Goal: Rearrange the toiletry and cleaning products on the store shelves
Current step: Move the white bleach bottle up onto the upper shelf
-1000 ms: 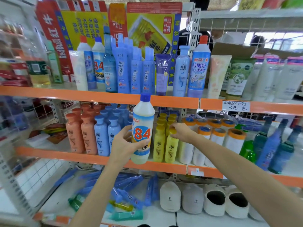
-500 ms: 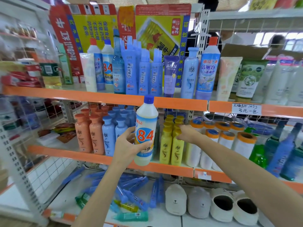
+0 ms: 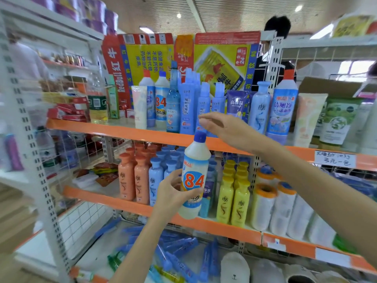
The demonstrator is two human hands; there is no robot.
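Observation:
My left hand (image 3: 173, 196) grips a white "84" disinfectant bottle (image 3: 194, 177) with a blue cap, held upright in front of the middle shelf. My right hand (image 3: 226, 129) hovers above the bottle's cap, at the height of the upper shelf edge (image 3: 122, 131), fingers loosely pinched and holding nothing. A second "84" bottle (image 3: 161, 99) stands on the upper shelf among tall blue bottles (image 3: 186, 107). Orange (image 3: 127, 176), blue (image 3: 156, 180) and yellow (image 3: 225, 199) shampoo bottles stand in rows on the middle shelf.
Blue tubes (image 3: 175, 254) lie scattered on the bottom shelf beside white slippers (image 3: 234, 268). Orange-capped white rolls (image 3: 263, 205) stand right of the yellow bottles. Cream tubes (image 3: 308, 119) fill the upper right. A Red Bull carton (image 3: 146, 58) stands behind. A person (image 3: 275, 48) stands beyond the shelf.
My right hand left the yellow bottles on the middle shelf and rose to the upper shelf edge, above the bottle's cap. The camera tilted upward; the left hand keeps the bottle.

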